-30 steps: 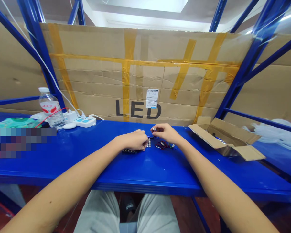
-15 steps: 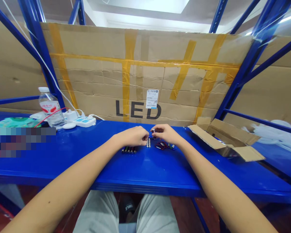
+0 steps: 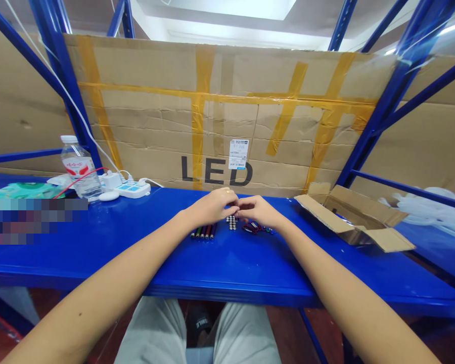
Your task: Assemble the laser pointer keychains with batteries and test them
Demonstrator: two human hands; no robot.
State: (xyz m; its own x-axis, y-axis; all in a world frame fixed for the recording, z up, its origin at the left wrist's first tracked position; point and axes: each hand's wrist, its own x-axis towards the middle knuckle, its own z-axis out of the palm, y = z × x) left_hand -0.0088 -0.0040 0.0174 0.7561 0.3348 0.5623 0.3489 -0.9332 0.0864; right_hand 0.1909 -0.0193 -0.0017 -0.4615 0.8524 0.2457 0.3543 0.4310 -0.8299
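Note:
My left hand [image 3: 217, 206] and my right hand [image 3: 257, 210] meet fingertip to fingertip over the blue table. Both are closed in a pinch, and whatever sits between the fingers is hidden. Just below them lie small silver round pieces [image 3: 232, 225] in short rows. Under my left wrist is a row of several dark coloured tubes [image 3: 202, 233] with silver ends, side by side. Beneath my right hand is a small pile of dark red cords with silver parts [image 3: 252, 228]. Some green and blue bits [image 3: 267, 230] lie beside it.
An open cardboard box [image 3: 349, 217] stands at the right. To the left are a water bottle [image 3: 79, 169], a white power strip [image 3: 132, 189] with plugs, and a green packet [image 3: 26, 191]. A large cardboard sheet [image 3: 155, 126] marked LED closes off the table's back.
My left hand has turned and lifted slightly, its fingers now reaching my right hand's fingertips. The small silver-ended piece seen in my right hand earlier is now hidden between the fingers.

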